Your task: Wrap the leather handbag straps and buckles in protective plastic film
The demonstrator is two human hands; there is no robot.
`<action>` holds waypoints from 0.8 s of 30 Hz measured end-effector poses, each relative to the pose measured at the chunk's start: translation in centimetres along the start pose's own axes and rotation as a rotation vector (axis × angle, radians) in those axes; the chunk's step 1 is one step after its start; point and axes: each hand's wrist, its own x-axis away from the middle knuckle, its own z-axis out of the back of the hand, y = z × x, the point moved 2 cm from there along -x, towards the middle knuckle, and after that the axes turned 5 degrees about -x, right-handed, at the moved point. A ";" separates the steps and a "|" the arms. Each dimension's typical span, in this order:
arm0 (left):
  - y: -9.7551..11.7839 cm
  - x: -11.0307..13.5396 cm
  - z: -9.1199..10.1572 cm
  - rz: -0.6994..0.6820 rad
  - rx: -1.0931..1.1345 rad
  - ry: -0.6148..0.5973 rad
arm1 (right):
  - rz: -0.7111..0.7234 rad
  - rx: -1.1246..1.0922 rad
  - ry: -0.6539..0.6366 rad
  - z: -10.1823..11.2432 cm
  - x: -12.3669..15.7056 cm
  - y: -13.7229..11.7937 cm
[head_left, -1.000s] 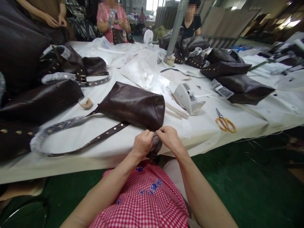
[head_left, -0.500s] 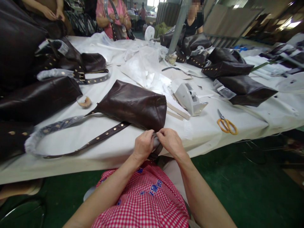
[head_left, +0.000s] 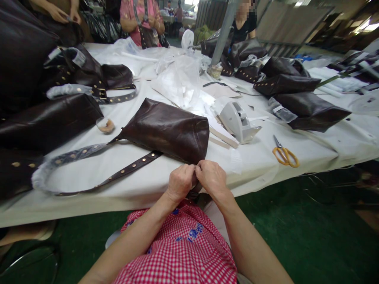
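Observation:
At the table's front edge my left hand (head_left: 180, 180) and my right hand (head_left: 212, 177) meet, fingertips pinched together. Both are closed on a dark strap (head_left: 194, 192), which hangs below them against the table edge; the fingers hide most of the pinched part. Just beyond lies a dark brown leather handbag (head_left: 168, 128) on its side, its base towards the right. Its studded handle (head_left: 130, 170) loops out to the left, partly wrapped in clear plastic.
Scissors with orange handles (head_left: 286, 156) and a white tape dispenser (head_left: 238, 122) lie to the right. A small round dish (head_left: 106, 125) is left of the bag. More brown bags (head_left: 314, 110) crowd both sides. Co-workers stand across the white-covered table (head_left: 118, 201).
My hands have drawn slightly closer together, covering more of the strap. The view has shifted a little; the handbag lies as before.

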 end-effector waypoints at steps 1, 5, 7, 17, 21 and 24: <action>0.0 -0.2 0.1 0.036 0.020 -0.038 | -0.006 0.048 -0.002 0.0 0.0 -0.4; -0.2 -1.0 0.5 0.200 0.144 -0.143 | -0.018 0.094 0.010 -0.3 -0.1 -1.0; -0.5 -1.5 0.7 0.297 0.209 -0.174 | 0.006 -0.009 0.008 -0.2 -0.1 -0.4; -1.5 -3.3 1.8 0.489 0.516 -0.250 | 0.035 -0.512 0.268 -0.2 2.8 4.5; -1.8 -3.4 1.8 0.506 0.563 -0.278 | 0.096 -0.390 0.388 -2.5 3.3 3.3; -1.9 -3.5 1.6 0.494 0.570 -0.293 | 0.127 -0.314 0.424 -3.6 2.3 3.5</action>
